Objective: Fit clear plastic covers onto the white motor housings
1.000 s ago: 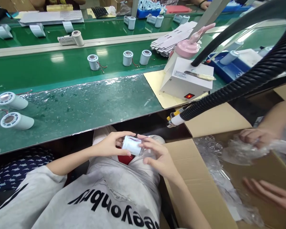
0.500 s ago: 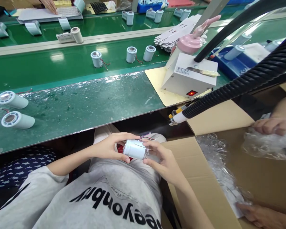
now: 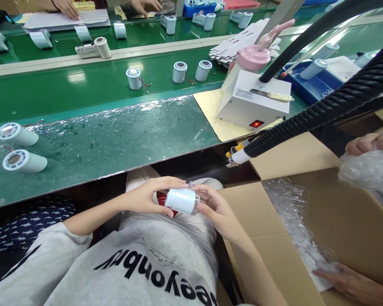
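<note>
Over my lap, below the bench edge, both hands hold one small white cylinder (image 3: 182,200) lying sideways. My left hand (image 3: 146,196) grips its left end, thumb under and fingers over the top. My right hand (image 3: 214,210) cups its right end. Something red (image 3: 161,198) shows just behind the cylinder. Two more white cylinders (image 3: 16,134) (image 3: 24,161) lie on the green bench (image 3: 115,140) at the far left.
An open cardboard box (image 3: 274,238) with clear plastic wrap stands at my right; another person's hands (image 3: 368,142) (image 3: 347,284) handle the wrap. A white unit (image 3: 255,104) with a red light and a black ribbed hose (image 3: 322,112) sit at the right. Several cylinders (image 3: 179,72) ride the belt beyond.
I have turned the cylinder in my hands and my right hand has closed further around its end. The other person's hands lifted the plastic wrap up and to the right.
</note>
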A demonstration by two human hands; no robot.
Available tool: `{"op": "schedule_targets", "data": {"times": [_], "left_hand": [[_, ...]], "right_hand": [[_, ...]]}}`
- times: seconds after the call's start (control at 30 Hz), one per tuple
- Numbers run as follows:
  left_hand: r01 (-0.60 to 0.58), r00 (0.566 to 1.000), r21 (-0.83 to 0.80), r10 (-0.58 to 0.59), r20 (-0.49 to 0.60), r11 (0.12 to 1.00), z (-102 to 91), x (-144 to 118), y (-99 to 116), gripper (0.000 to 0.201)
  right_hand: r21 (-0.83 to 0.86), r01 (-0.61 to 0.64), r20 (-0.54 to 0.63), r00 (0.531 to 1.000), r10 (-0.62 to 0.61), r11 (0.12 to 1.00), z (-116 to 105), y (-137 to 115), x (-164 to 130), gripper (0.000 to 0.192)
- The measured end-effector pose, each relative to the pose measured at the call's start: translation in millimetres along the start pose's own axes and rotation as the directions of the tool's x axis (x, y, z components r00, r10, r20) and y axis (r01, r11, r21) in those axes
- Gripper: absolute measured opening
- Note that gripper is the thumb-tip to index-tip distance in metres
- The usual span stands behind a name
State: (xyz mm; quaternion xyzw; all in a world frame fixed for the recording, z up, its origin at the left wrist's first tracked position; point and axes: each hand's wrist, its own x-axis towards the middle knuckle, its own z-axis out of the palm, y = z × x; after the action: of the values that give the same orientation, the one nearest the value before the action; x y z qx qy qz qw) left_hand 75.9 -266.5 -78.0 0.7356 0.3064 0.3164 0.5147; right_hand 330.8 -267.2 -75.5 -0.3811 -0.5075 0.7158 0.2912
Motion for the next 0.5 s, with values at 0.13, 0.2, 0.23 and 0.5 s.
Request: {"op": "schedule_targets", "data": {"times": [0.13, 0.2, 0.23, 0.5], "left_hand": [[-0.028, 1.0, 0.017, 0.028, 0.004, 0.999, 0.1, -0.8, -1.7, 0.073], [-0.042, 0.999, 0.027, 0.042, 0.005, 0.999, 0.2, -1.2, -2.5, 0.073], [-0.05, 0.999, 0.03, 0.049, 0.006, 0.998, 0.3, -1.3, -2.8, 0.073], [-0.117, 0.993, 0.038, 0.117, 0.009, 0.992, 1.9, -1.5, -2.5, 0.076]], "right_hand": [[0.079, -0.056, -0.015, 0.998, 0.057, 0.995, 1.8, 3.0, 2.1, 0.048], [0.094, -0.096, -0.034, 0.994, 0.099, 0.991, 2.2, 5.8, 2.7, 0.05], [0.101, -0.116, -0.041, 0.992, 0.121, 0.988, 2.3, 7.3, 2.9, 0.052], [0.213, -0.239, 0.016, 0.97, 0.241, 0.947, 9.0, 15.0, 5.8, 0.065]]}}
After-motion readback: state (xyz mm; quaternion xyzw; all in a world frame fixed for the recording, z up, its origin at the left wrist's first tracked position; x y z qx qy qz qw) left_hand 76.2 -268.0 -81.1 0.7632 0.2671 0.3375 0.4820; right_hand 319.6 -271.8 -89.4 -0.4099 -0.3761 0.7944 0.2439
